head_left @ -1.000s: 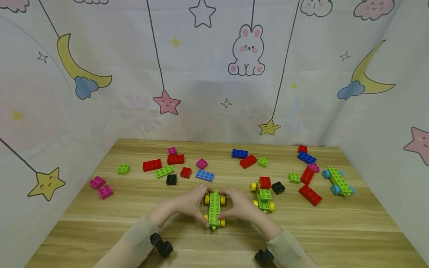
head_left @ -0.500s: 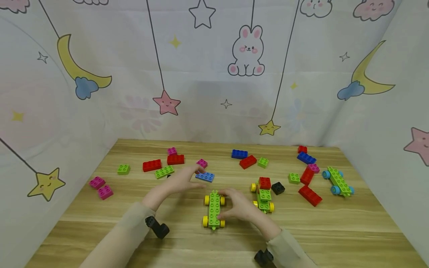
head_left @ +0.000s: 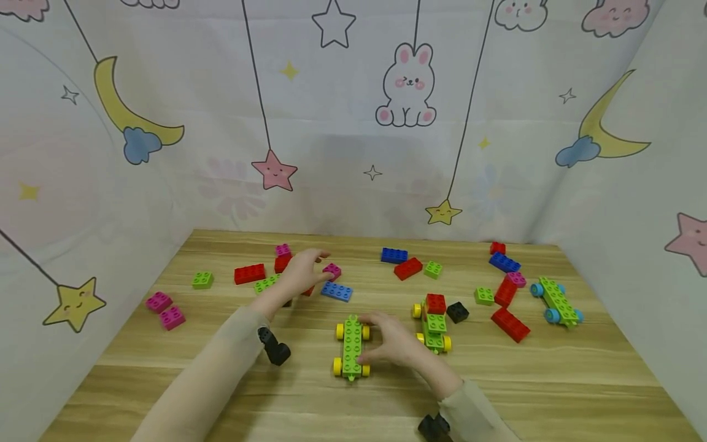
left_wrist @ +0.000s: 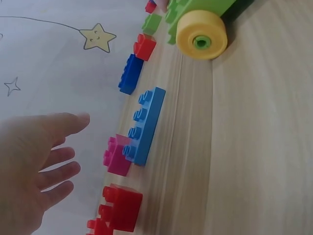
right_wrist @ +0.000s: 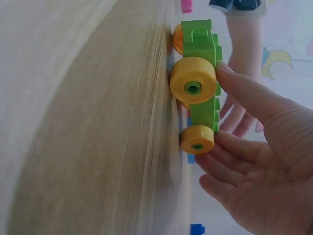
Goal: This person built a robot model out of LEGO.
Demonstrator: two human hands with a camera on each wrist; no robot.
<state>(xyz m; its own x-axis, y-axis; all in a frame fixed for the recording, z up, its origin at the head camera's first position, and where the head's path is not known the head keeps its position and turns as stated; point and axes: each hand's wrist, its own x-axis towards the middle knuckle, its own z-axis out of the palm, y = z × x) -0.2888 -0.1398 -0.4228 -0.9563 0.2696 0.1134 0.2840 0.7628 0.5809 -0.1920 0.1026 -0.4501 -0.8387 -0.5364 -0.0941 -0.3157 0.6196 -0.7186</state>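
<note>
A green studded toy car base [head_left: 352,348] with yellow wheels stands on the wooden table. My right hand [head_left: 393,341] holds it from the right side, thumb by the near wheel and fingertips at the far end; the right wrist view shows the same toy car base [right_wrist: 203,110] beside the thumb. My left hand [head_left: 298,274] is raised above the back bricks, fingers spread and apart from anything. Nearest to it are a pink brick [head_left: 333,271] and a light blue brick [head_left: 337,291]. In the left wrist view the left hand [left_wrist: 39,161] holds nothing.
Right of my right hand stands a second green car [head_left: 435,325] with a red brick on top, beside a black brick [head_left: 457,312]. A blue-wheeled green base [head_left: 556,301] is at far right. Red bricks [head_left: 250,274] and others lie along the back; pink bricks [head_left: 172,318] are left.
My left hand has let go of the car base and moved up and left over the back bricks. The right hand has stayed at the base.
</note>
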